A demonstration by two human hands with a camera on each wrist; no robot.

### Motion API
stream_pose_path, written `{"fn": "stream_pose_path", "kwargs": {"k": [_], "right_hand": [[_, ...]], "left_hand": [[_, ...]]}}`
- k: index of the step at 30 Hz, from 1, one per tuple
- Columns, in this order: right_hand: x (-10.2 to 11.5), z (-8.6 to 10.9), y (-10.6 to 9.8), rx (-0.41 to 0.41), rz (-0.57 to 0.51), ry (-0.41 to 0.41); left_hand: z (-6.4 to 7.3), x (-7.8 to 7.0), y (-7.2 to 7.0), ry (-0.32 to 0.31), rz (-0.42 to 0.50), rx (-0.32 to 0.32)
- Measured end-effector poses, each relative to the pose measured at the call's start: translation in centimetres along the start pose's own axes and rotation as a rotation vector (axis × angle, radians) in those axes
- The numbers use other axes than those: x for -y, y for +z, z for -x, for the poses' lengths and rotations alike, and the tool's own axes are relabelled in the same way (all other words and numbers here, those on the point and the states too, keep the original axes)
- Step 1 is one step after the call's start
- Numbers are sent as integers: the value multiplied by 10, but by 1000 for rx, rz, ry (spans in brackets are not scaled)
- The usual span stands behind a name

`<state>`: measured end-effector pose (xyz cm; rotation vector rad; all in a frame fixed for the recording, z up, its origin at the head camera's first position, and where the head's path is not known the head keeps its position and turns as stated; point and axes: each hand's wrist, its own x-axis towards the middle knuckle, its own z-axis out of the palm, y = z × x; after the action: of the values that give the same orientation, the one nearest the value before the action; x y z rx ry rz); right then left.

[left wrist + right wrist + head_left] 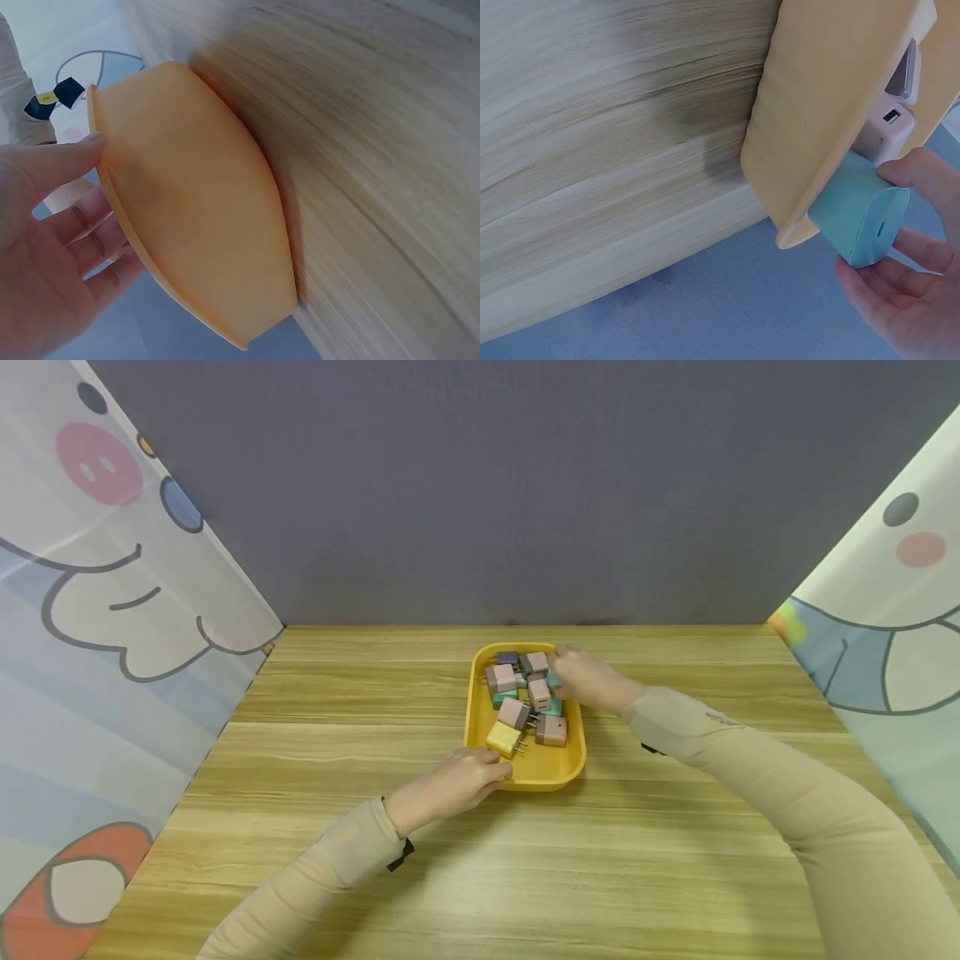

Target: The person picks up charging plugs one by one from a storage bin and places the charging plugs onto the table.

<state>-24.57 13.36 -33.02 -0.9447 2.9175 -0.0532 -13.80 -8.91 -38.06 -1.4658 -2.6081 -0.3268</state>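
Note:
A yellow tray (pixel 543 768) stands on the wooden table, holding several small plug chargers in pink and grey, teal, yellow and dark blue. My left hand (pixel 467 779) grips the tray's near left corner; in the left wrist view the thumb and fingers pinch its rim (pixel 142 251). At the far right corner, my right hand (pixel 592 681) pinches a teal charger (pixel 855 210) between thumb and fingers, partly above the rim. Beside it in the tray lies a pink charger (pixel 889 127) with a USB port. A yellow charger (pixel 505 738) lies nearest my left hand.
The wooden table (pixel 360 693) surrounds the tray. A dark grey panel (pixel 525 493) rises behind the table's far edge. Cartoon-printed sheets stand on the left (pixel 97 610) and on the right (pixel 900 635).

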Motion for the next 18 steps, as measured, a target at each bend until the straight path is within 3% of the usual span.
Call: {"fn": "stream_pose_path", "kwargs": {"k": [10, 18], "right_hand": [[-7, 8, -2, -116, -68, -28], [-15, 11, -1, -173, -217, 10]], "left_hand": [[-1, -3, -3, -12, -106, 19], [-2, -4, -3, -35, -124, 21]]}}
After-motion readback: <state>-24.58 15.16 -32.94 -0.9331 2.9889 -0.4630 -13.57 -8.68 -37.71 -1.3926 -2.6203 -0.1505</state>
